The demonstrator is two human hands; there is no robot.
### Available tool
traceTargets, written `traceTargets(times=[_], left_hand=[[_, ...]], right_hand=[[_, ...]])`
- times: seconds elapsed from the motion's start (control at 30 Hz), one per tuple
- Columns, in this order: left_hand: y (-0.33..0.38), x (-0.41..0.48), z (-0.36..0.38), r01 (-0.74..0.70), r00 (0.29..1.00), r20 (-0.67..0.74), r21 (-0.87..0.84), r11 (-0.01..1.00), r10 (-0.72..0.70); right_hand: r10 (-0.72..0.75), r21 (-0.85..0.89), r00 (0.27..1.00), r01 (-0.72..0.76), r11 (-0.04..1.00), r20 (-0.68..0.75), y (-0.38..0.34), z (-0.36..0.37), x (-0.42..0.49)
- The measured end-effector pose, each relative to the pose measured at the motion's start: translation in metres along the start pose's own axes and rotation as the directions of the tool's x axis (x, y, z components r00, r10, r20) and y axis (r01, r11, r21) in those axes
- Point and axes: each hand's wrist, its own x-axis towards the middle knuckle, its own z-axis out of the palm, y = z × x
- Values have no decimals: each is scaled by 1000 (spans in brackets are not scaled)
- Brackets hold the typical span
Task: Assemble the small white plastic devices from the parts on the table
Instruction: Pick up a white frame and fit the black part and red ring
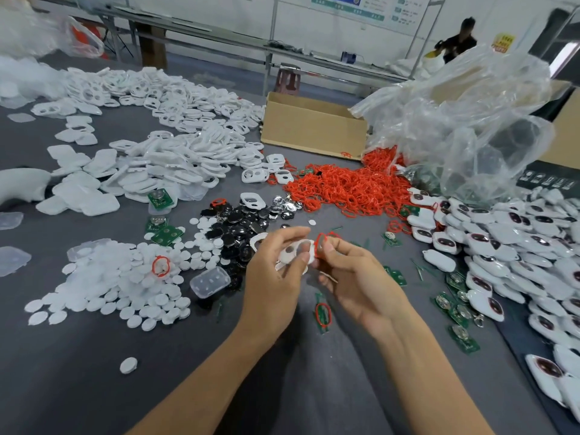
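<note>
Over the middle of the grey table (94,365), my left hand (273,274) grips a small white plastic shell (295,251) with two openings. My right hand (354,277) pinches a red rubber ring (320,243) against the shell's right end. Parts lie in heaps around them: white round discs (125,287), black and shiny inserts (241,224), red rings (348,186), green circuit boards (164,233), white frames (175,146). Finished white devices with dark windows (508,246) are piled at the right.
An open cardboard box (314,130) stands behind the red rings, with a crumpled clear plastic bag (464,120) beside it. A clear plastic cover (210,281) lies left of my left hand. A red ring on a board (323,313) lies below my hands. A person stands far back.
</note>
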Motion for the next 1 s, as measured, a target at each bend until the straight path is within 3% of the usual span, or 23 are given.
traceTargets(times=[0.13, 0.23, 0.33, 0.43, 0.5, 0.57, 0.7, 1.0], left_hand=[[-1, 1, 0, 21, 998, -61, 71, 997, -16], [-1, 2, -2, 217, 975, 62, -86, 972, -212], [-1, 2, -2, 307, 948, 128, -125, 943, -292], [-3, 2, -2, 328, 944, 78, -131, 936, -320], [-4, 3, -2, 351, 936, 53, -172, 920, -347], [-5, 3, -2, 375, 927, 66, -223, 900, -370], [-3, 4, -2, 363, 932, 119, -268, 892, -344], [1, 1, -1, 279, 958, 150, -277, 919, -246]], right_hand=[[-81, -133, 996, 83, 988, 22, 0, -10, 1], [-78, -253, 993, 97, 963, 83, 1, -17, 0], [-131, -384, 990, 138, 913, 43, 2, -18, -1], [-377, -631, 923, 252, 733, -70, 6, -17, -1], [-514, -749, 856, 307, 588, -53, 8, -15, -1], [-566, -752, 824, 358, 554, -25, 10, -12, -1], [-594, -691, 804, 424, 585, -10, 13, -7, 0], [-616, -674, 788, 439, 594, -29, 9, -6, -2]])
